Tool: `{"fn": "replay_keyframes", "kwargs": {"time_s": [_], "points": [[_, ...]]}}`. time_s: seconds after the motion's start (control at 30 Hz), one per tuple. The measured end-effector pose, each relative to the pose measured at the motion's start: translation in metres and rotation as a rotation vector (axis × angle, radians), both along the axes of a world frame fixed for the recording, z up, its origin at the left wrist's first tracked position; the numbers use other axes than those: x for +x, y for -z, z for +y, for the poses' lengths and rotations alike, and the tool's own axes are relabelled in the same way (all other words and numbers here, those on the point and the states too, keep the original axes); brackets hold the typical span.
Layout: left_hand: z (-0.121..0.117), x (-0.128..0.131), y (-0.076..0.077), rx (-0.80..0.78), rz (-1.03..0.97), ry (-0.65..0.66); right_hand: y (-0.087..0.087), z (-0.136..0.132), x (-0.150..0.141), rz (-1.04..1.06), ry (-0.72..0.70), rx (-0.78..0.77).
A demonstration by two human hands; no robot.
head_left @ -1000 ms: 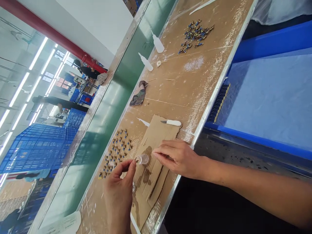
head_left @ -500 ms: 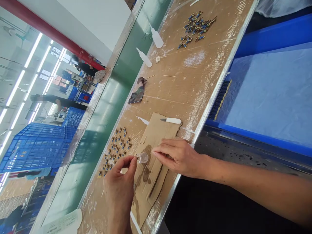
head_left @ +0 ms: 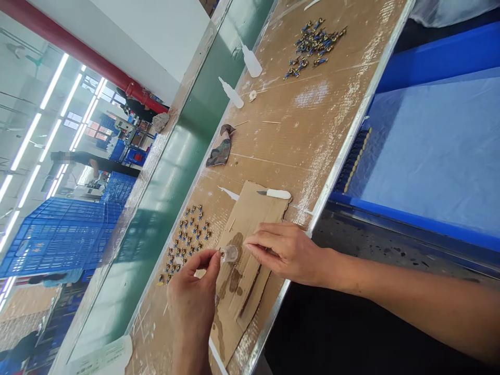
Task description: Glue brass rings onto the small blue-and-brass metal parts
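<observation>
My left hand (head_left: pixel 197 286) pinches a tiny gold-brown piece (head_left: pixel 222 253) between thumb and forefinger, at the rim of a small clear cup (head_left: pixel 230 253). Much of that piece is hidden by the fingertips. The cup stands on a stained sheet of cardboard (head_left: pixel 255 211). On the cup's other side, my right hand (head_left: pixel 279 250) is closed, thumb and fingertips pressed together; whatever they hold is too small to make out. Small blue-and-gold figures (head_left: pixel 188 239) lie spread in rows beyond my left hand.
A white-handled knife (head_left: pixel 278 194) lies on the cardboard. Farther along are a camouflage cloth (head_left: pixel 221 148), two white squeeze bottles (head_left: pixel 252 61), toothpicks (head_left: pixel 271 122) and a heap of figures (head_left: pixel 316 41). A blue tray (head_left: pixel 429 156) sits beside the metal table edge (head_left: pixel 344 148).
My left hand has shifted very slightly to the right, with the tiny piece still pinched at the cup. My right hand has barely moved.
</observation>
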State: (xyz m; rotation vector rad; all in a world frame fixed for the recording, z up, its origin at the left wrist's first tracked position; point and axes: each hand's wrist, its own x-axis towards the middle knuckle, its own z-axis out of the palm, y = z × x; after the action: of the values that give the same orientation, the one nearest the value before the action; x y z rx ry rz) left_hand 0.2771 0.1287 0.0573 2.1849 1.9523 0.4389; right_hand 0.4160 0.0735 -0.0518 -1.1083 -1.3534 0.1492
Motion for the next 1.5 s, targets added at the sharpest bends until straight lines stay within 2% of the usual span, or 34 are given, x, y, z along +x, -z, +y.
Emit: {"fn": "replay_keyframes", "kwargs": {"time_s": [0.13,0.27,0.4,0.47,0.53,0.63,0.77,0.87,0.97,1.17,1.3,1.43,1.5], "points": [[0.001,-0.001,0.0,-0.016,-0.007,0.009,0.0,0.0,0.0,-0.003,0.0,-0.005],[0.002,-0.002,-0.003,-0.032,0.04,0.083,-0.001,0.0,0.0,-0.011,0.001,-0.011],[-0.008,-0.008,-0.009,-0.026,0.036,0.098,-0.002,0.0,0.0,-0.007,0.009,-0.011],[-0.018,-0.016,-0.01,0.005,-0.052,0.011,-0.002,0.0,-0.001,0.002,0.006,-0.011],[-0.031,-0.032,-0.007,0.021,-0.229,-0.125,-0.002,0.0,-0.001,0.011,-0.005,-0.009],[-0.048,-0.068,0.004,-0.029,-0.54,-0.316,-0.001,-0.001,-0.001,0.021,-0.026,-0.001],[-0.073,-0.119,0.023,-0.096,-0.962,-0.427,0.0,-0.004,0.0,-0.002,-0.024,-0.007],[-0.092,-0.14,0.031,-0.126,-1.134,-0.565,0.0,-0.007,0.0,-0.04,-0.026,-0.027],[-0.108,-0.15,0.037,-0.121,-1.222,-0.66,-0.002,-0.01,-0.001,-0.081,0.009,-0.027],[-0.125,-0.172,0.049,-0.133,-1.331,-0.681,-0.01,-0.016,-0.009,-0.15,0.12,-0.131],[-0.125,-0.18,0.052,-0.126,-1.335,-0.703,-0.01,-0.016,-0.013,-0.167,0.144,-0.144],[-0.111,-0.162,0.039,-0.01,-1.146,-0.679,-0.003,-0.01,-0.012,-0.218,0.105,-0.052],[-0.097,-0.142,0.028,0.032,-0.979,-0.565,0.0,-0.008,-0.011,-0.228,0.08,-0.043]]}}
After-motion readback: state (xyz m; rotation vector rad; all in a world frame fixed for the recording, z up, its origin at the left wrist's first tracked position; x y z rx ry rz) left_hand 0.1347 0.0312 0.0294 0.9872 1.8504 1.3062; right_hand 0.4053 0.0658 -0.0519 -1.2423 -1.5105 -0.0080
